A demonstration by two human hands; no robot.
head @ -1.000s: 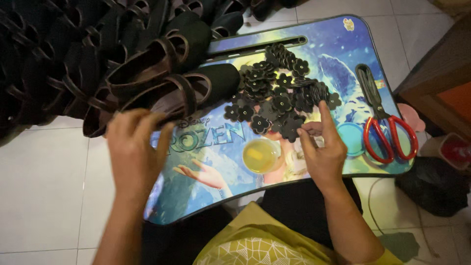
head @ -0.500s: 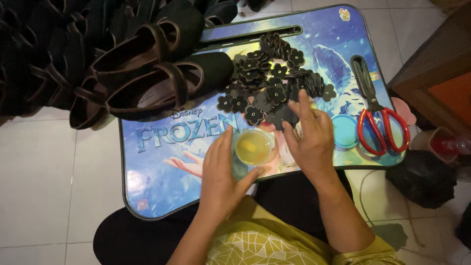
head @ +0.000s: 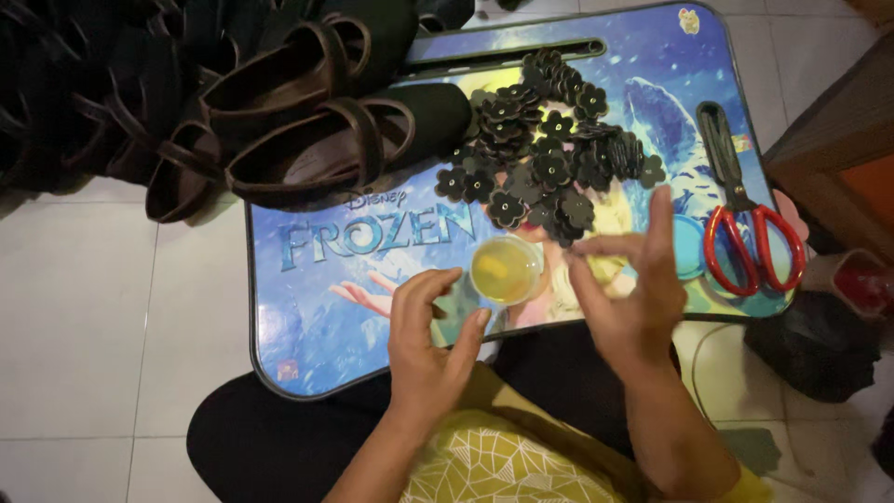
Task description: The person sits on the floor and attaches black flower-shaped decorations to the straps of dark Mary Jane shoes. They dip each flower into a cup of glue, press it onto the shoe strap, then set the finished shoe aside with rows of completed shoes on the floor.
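Observation:
A pile of black flower-shaped cutouts (head: 545,168) lies on a blue picture-printed lap tray (head: 317,317). A small cup of yellow liquid (head: 504,270) stands near the tray's front edge. My left hand (head: 428,349) hovers just left of and below the cup, fingers curled and apart, holding nothing. To the right of the cup is my right hand (head: 633,293). Its forefinger and thumb reach toward the near edge of the flower pile, and another finger is raised. Whether it pinches a piece is unclear.
Dark brown strap shoes (head: 307,158) rest on the tray's far left corner, with more dark shoes (head: 84,102) heaped on the white tile floor. Red-handled scissors (head: 745,224) lie at the tray's right end beside a blue lid (head: 689,247). A wooden piece of furniture (head: 838,130) stands at right.
My left hand left the shoes, came to the cup, and now sits slightly back from it. My right hand stayed at the pile's near edge, fingers now spread.

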